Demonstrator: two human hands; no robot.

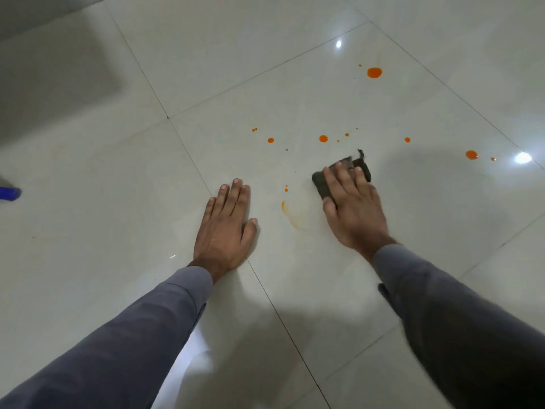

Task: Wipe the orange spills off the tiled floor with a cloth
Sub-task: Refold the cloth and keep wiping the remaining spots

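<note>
Glossy pale tiled floor (295, 98) | your right hand (354, 208) presses small dark cloth (323, 187) flat, fingers straight | left hand (227, 225) open, bracing | faint orange smear (290, 214) remains | orange drops (323, 139) beyond untouched: early stage

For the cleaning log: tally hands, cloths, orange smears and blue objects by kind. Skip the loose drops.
Hands: 2 (left hand, right hand)
Cloth: 1
Orange smear: 1
Blue object: 1
Total: 5
</note>
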